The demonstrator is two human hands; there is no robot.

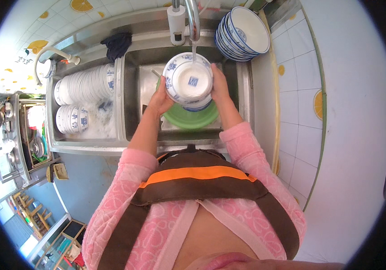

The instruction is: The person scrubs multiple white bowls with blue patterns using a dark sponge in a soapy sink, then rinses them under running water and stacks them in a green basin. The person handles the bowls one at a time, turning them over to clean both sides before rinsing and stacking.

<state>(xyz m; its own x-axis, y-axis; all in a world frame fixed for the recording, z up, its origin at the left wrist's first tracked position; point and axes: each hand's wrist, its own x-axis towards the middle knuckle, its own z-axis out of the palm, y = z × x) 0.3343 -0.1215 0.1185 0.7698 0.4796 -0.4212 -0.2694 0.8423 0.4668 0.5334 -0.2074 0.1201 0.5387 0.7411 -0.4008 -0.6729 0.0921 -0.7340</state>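
Observation:
Between both hands, an upturned white bowl with blue patterns [189, 79] is held under water running from the metal faucet [193, 20]. My left hand [160, 97] grips its left side, and my right hand [219, 81] grips its right side. Below the bowl, a green plastic basin [191, 121] stands in the right sink basin [142, 118]. Part of another blue-patterned bowl [198, 107] shows over the basin; how many bowls lie there is hidden.
In the left sink, rows of bowls [85, 84] stand on edge beside foamy water [101, 118]. Stacked bowls [242, 33] lean at the sink's back right corner. A dark cloth [117, 45] hangs over the back rim. A curved white faucet [37, 64] rises at left.

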